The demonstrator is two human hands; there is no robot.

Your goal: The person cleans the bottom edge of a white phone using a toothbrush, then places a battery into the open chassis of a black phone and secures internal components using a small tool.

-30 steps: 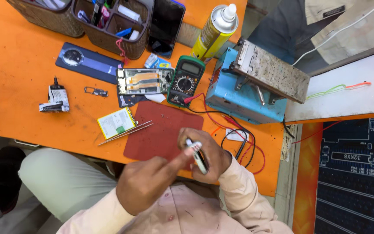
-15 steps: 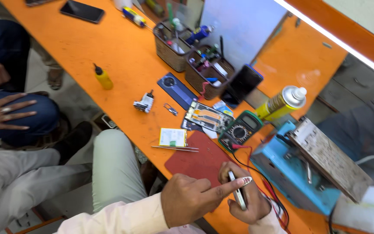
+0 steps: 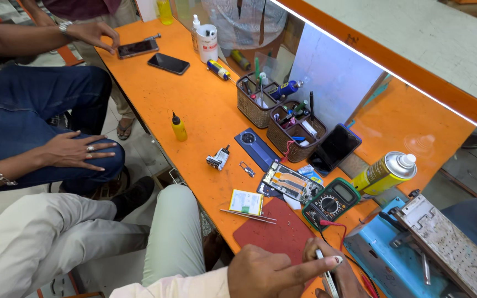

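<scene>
At the bottom edge my right hand (image 3: 342,280) is closed around a thin white and grey strip-like part (image 3: 327,278), held upright. My left hand (image 3: 266,273) is curled, and its stretched index finger lies across the part's top end. Both hands hover over the near edge of a dark red mat (image 3: 274,232) on the orange bench (image 3: 205,110). Beyond the mat lie an opened phone (image 3: 291,182), a green multimeter (image 3: 331,204), tweezers (image 3: 248,216) and a small yellow-white pad (image 3: 245,201).
A blue machine (image 3: 415,248) and a yellow spray can (image 3: 385,172) stand at the right. Two tool baskets (image 3: 282,118), a leaning black phone (image 3: 335,148), a blue back cover (image 3: 255,146) and a yellow bottle (image 3: 179,128) lie further off. Other people's hands (image 3: 75,152) are at the left.
The view has lifted and swung, so more of the bench and the people at the left show. My hands stay together on the thin part, now at the bottom edge.
</scene>
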